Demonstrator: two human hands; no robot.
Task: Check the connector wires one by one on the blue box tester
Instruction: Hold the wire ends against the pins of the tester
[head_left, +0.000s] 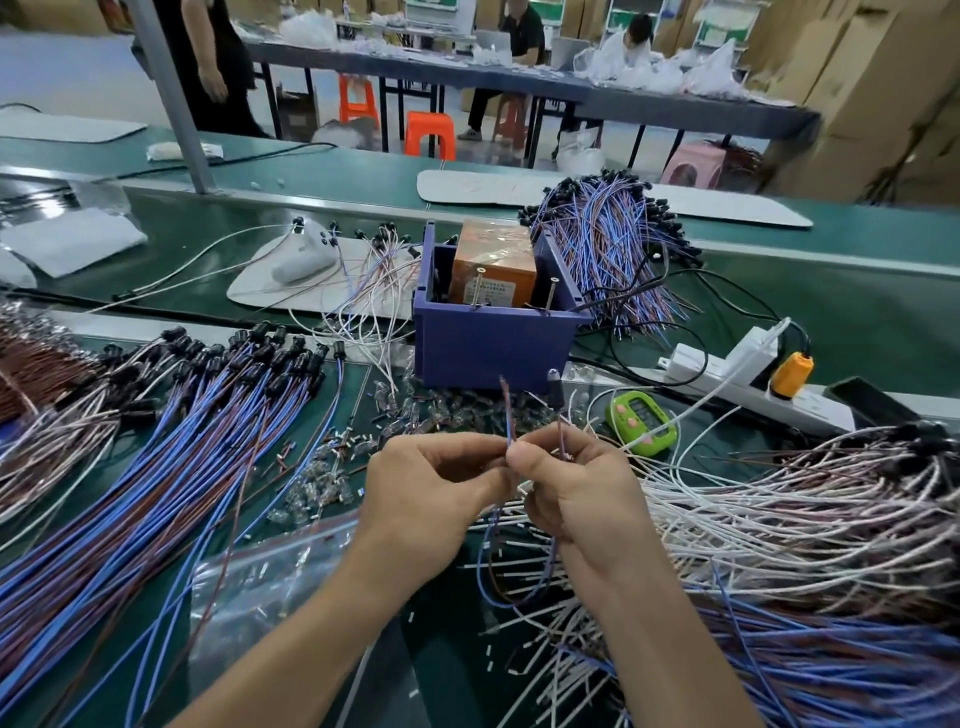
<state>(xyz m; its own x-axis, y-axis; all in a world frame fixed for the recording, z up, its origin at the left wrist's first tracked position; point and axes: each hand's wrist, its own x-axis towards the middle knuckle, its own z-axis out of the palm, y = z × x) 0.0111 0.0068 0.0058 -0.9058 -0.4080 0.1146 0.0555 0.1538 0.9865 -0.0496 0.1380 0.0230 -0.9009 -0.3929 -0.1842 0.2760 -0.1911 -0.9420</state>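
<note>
At the left of the frame the bundle of blue and brown wires (208, 415) lay fanned out, and I judged that a checked piece dropped there would be lost among unchecked ones. My left hand (431, 483), low in the centre, pinched the 2 bare leads of the connector wire (506, 415) between thumb and forefinger. They stood so close together that they might have touched and given a false reading. My right hand (566, 493), just beside it, pinched the same wire below its black connector (557, 389). The slack looped under both hands, where it could snag on the cut white pieces. The blue box tester (493, 343) sat above my hands at the centre, with 2 screws (478, 291) on its near rim, a small target to miss. The pile of white wires (779, 499) at the right could tangle with the loop as well.
</note>
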